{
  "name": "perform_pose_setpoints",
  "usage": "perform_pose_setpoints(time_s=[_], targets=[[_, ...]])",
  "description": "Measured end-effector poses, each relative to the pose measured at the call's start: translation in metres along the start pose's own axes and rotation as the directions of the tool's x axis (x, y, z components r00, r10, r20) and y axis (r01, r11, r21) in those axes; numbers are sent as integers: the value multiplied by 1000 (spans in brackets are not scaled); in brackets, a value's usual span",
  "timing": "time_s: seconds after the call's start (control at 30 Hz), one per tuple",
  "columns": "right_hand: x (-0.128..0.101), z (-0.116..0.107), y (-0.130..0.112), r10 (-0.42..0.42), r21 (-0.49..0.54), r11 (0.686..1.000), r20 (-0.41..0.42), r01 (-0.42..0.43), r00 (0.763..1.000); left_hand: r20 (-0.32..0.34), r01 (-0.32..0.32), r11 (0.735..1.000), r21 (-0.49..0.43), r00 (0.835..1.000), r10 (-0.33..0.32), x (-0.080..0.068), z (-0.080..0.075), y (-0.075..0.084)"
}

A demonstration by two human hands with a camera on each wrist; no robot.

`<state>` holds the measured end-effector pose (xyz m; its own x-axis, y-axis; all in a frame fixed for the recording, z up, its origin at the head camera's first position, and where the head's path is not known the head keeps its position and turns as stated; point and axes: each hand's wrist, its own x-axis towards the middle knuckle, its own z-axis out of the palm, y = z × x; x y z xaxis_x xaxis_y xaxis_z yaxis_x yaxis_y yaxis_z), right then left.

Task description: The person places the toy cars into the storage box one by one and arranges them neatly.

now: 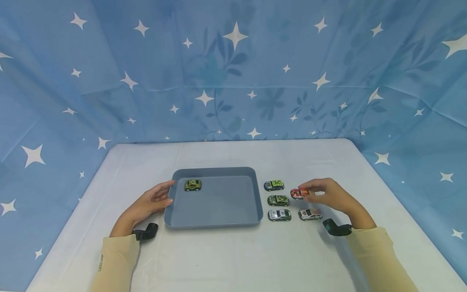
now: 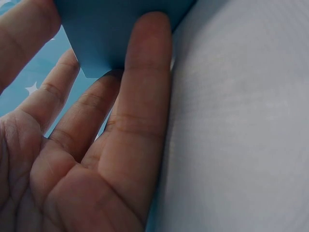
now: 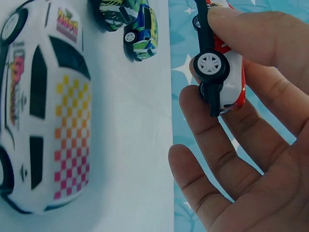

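Observation:
My right hand (image 1: 332,196) pinches a red and white toy car (image 1: 299,194) (image 3: 231,79) between thumb and fingers. In the right wrist view, its wheels and dark underside edge show. A white toy car with a checkered roof (image 1: 310,214) (image 3: 48,106) sits on the table just nearer than that hand. My left hand (image 1: 151,203) (image 2: 101,145) rests against the left side of a grey-blue tray (image 1: 213,224) (image 2: 101,36), with fairly straight fingers touching its outer wall. Inside the tray, towards its far left, stands a green camouflage toy car (image 1: 192,185).
Right of the tray, a short column holds a blue-green toy car (image 1: 274,185), a dark camouflage toy car (image 1: 278,200) and a silver-white toy car (image 1: 279,215). White cloth covers the table (image 1: 226,259). A blue starry curtain (image 1: 233,73) hangs behind it.

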<state>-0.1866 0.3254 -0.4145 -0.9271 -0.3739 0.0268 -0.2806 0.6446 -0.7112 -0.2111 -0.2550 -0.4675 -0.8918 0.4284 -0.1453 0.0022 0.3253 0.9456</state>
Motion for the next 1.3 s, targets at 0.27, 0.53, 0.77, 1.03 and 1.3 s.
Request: perform_pose_setpoints(time_s=[0.27, 0.53, 0.77, 1.03, 1.3], targets=[[5, 4, -2, -26, 13, 1000, 6, 26, 1000, 3, -4, 1000, 3, 1000, 4, 1, 0, -1], [9, 7, -11, -69, 23, 997, 0, 69, 998, 9, -3, 1000, -2, 1000, 3, 1, 0, -2], [14, 12, -18, -135, 46, 990, -16, 135, 991, 9, -8, 1000, 0, 1000, 8, 1, 0, -1], [23, 24, -26, -179, 109, 978, -21, 181, 984, 4, -3, 1000, 3, 1000, 3, 1, 0, -2], [35, 36, -33, -178, 174, 969, -5, 176, 984, 4, -1, 1000, -12, 1000, 1, 1, -1, -3]])
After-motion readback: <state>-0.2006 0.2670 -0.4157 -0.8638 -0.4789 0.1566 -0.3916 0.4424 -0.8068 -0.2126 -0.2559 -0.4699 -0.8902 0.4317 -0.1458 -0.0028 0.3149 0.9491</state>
